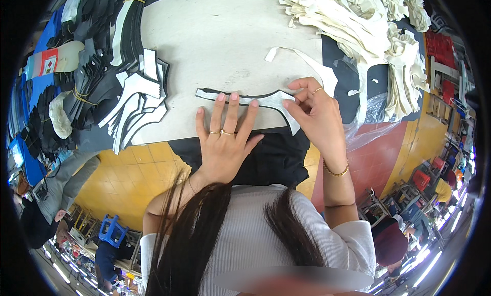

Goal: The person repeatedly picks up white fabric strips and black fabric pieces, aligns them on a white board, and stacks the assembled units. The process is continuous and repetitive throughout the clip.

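Observation:
A long curved cut fabric piece [268, 100], white on top with a black edge, lies on the pale board [220, 40] in front of me. My left hand [225, 137] is flat, fingers spread, its fingertips pressing along the piece's narrow left half. At the wider right end, my right hand [316, 112] has its fingers curled, with the thumb and fingers pinching at the piece's upper edge. Just beyond that hand lies a cream curved strip [309, 64]. On the left of the board, several similar white pieces with black edges [138, 104] lie fanned in a pile.
Bundles of cream fabric strips [353, 25] fill the far right, beside clear plastic film [373, 114]. Dark cut pieces [92, 86] and a bottle [56, 59] crowd the left. Black cloth [266, 155] hangs at the near edge. A blue stool [112, 230] stands on the floor.

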`<state>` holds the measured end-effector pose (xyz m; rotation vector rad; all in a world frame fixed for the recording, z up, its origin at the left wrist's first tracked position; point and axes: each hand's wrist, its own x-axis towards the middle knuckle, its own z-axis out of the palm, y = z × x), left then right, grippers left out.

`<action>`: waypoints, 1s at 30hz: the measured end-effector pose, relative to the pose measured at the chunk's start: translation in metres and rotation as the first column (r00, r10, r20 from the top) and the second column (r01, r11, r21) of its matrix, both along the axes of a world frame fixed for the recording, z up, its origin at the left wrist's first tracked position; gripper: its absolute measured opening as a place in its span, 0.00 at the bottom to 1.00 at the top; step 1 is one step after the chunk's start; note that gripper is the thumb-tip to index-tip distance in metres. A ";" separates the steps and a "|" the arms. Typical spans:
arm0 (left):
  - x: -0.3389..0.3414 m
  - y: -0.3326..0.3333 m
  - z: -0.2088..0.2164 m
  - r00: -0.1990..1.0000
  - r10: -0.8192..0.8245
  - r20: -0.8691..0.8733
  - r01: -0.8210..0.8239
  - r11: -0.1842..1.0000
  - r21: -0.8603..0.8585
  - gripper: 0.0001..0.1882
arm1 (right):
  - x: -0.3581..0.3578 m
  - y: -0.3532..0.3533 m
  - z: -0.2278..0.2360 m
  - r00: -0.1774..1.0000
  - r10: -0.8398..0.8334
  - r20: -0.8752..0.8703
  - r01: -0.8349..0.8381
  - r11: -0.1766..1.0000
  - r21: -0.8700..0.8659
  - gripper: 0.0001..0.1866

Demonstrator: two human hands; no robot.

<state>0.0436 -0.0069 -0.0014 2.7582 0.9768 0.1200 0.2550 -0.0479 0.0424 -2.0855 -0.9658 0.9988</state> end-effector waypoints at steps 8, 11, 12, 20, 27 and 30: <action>0.013 -0.004 0.005 0.999 0.044 -0.010 -0.043 0.999 0.023 0.38 | -0.003 0.001 0.003 0.999 0.025 0.045 -0.024 0.999 -0.034 0.16; 0.016 -0.004 0.008 0.998 0.047 -0.035 -0.046 0.999 0.026 0.38 | -0.005 0.001 0.003 0.998 0.027 0.054 -0.026 0.999 -0.031 0.18; 0.018 -0.004 0.009 0.998 0.045 -0.041 -0.044 0.999 0.030 0.38 | -0.005 0.002 0.002 0.996 0.041 0.083 -0.038 0.999 -0.039 0.18; 0.028 -0.010 0.014 1.000 0.020 0.011 -0.020 1.000 -0.016 0.41 | -0.004 -0.015 0.011 0.982 0.044 0.184 -0.027 0.996 -0.091 0.21; 0.037 -0.010 0.002 0.985 -0.158 0.070 0.162 0.986 -0.048 0.44 | -0.004 -0.033 0.004 0.992 0.018 0.128 -0.022 0.999 0.032 0.22; 0.034 -0.008 0.001 0.991 -0.108 0.077 0.112 0.992 -0.050 0.44 | -0.003 -0.033 0.001 0.991 0.026 0.129 -0.028 0.999 0.016 0.20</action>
